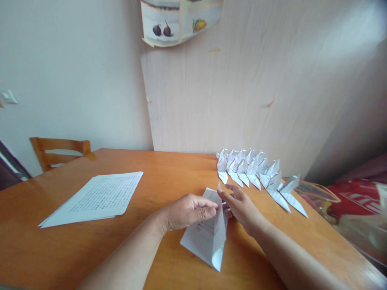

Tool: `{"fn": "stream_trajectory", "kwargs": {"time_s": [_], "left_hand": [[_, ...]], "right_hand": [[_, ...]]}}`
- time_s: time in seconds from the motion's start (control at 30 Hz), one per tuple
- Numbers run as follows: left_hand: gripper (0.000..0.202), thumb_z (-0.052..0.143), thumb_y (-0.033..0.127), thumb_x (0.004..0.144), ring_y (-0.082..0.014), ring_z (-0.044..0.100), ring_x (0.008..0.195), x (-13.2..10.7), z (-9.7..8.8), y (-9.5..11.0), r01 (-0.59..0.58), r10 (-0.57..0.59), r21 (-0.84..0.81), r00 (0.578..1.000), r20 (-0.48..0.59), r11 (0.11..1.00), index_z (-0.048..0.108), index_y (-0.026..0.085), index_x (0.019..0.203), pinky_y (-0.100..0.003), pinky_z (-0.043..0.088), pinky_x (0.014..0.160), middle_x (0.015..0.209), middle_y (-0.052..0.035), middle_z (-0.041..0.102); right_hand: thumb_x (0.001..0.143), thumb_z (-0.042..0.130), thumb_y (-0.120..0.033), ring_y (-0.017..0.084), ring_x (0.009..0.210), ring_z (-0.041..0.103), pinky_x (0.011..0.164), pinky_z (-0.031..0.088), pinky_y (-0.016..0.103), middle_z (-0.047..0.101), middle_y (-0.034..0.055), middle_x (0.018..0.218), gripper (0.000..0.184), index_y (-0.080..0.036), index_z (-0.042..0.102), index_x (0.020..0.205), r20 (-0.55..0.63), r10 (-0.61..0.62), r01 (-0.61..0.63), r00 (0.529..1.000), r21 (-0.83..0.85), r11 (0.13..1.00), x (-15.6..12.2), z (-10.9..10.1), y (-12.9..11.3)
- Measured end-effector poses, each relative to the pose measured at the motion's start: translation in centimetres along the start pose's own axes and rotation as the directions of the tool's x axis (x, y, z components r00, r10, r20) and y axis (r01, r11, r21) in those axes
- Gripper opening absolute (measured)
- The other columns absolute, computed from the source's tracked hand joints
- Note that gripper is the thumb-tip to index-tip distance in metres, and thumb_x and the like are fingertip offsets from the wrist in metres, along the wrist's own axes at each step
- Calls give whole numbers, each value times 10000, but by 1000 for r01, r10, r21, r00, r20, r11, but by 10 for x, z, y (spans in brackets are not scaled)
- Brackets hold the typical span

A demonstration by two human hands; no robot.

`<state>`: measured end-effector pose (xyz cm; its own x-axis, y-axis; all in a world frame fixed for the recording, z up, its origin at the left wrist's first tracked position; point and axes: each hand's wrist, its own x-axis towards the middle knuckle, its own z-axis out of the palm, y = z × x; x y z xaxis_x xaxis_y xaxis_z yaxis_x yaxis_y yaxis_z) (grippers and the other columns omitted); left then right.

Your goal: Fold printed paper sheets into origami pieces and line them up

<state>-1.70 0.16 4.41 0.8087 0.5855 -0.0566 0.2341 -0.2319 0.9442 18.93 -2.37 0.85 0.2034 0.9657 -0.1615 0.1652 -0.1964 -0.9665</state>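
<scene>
A partly folded sheet of printed paper (pixel 208 237) lies on the wooden table (pixel 157 169) in front of me, one flap standing up. My left hand (pixel 187 211) pinches its upper part with closed fingers. My right hand (pixel 242 205) holds the same sheet from the right, thumb and fingers pressed on the raised fold. Just beyond my right hand runs a row of several finished folded paper pieces (pixel 256 173), lined up along the wall toward the right edge.
A stack of printed sheets (pixel 96 197) lies on the table at the left. A wooden chair back (pixel 59 151) stands at the far left corner. A pale wood panel (pixel 242 80) backs the table. A red package (pixel 356 205) sits off the right edge.
</scene>
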Motion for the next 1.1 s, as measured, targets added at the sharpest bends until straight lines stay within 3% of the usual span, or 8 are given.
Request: {"fn": "stream_trajectory", "kwargs": {"time_s": [0.1, 0.2, 0.33, 0.47, 0.63, 0.83, 0.97, 1.1], "left_hand": [[460, 525, 532, 925, -248, 613, 1159, 3, -1, -4, -34, 36, -31, 998, 45, 999, 694, 190, 1181, -362, 454, 1001, 1226, -82, 695], [309, 536, 434, 925, -212, 638, 1023, 10, -1, -14, -52, 63, 74, 986, -156, 996, 700, 181, 990, -326, 478, 922, 1043, -58, 723], [169, 580, 327, 872, -195, 618, 984, 16, 2, -23, -14, 107, 266, 936, -335, 964, 640, 208, 977, -314, 473, 897, 1016, -29, 682], [320, 691, 306, 767, -243, 577, 1117, 15, 6, -24, 23, 140, 473, 942, -306, 881, 616, 229, 1068, -357, 447, 970, 1161, -52, 642], [481, 693, 271, 726, -275, 538, 1202, 14, 8, -27, 34, 121, 595, 968, -218, 803, 578, 235, 1192, -393, 409, 1027, 1262, -71, 604], [496, 632, 224, 739, -270, 513, 1233, 13, 8, -26, 53, 83, 613, 978, -192, 788, 556, 257, 1228, -392, 370, 1062, 1294, -63, 591], [507, 618, 224, 746, -270, 509, 1229, 12, 8, -26, 35, 97, 634, 980, -172, 773, 546, 267, 1246, -404, 371, 1062, 1308, -53, 584], [530, 620, 207, 744, -263, 504, 1231, 12, 5, -31, -7, 130, 658, 982, -138, 753, 550, 281, 1264, -413, 383, 1053, 1315, -44, 580]], "right_hand": [[837, 552, -333, 205, 640, 652, 510, 486, 283, 642, 47, 813, 606, -200, 358, 1396, 15, -8, 8, 1000, -16, 1000, 1, -4, 2], [789, 513, -286, 193, 634, 633, 541, 485, 282, 629, 24, 813, 690, -210, 312, 1445, 40, -92, 92, 995, -5, 996, 1, -6, 3], [786, 520, -331, 171, 631, 609, 555, 476, 271, 619, 1, 869, 736, -288, 269, 1476, 81, -196, 184, 977, 137, 973, -2, -6, 1], [769, 526, -327, 148, 594, 558, 539, 446, 255, 587, -18, 818, 653, -283, 372, 1402, 67, -209, 199, 976, 131, 971, -7, -7, -5], [749, 477, -232, 140, 552, 508, 498, 376, 245, 558, -10, 681, 247, -210, 604, 960, 12, -128, 128, 992, -173, 977, 2, -22, -1], [756, 529, -170, 163, 596, 572, 512, 350, 257, 640, 21, 679, 180, -208, 660, 873, -29, -183, 122, 983, -639, 759, 22, -46, 16], [776, 532, -168, 200, 707, 621, 582, 372, 278, 691, 53, 789, 218, -205, 695, 915, 0, -188, 121, 982, -766, 631, 16, -52, 11], [844, 498, -198, 240, 869, 651, 728, 447, 343, 685, 98, 1075, 311, -213, 695, 1084, 2, -381, 203, 925, -849, 488, -10, -50, -10]]}}
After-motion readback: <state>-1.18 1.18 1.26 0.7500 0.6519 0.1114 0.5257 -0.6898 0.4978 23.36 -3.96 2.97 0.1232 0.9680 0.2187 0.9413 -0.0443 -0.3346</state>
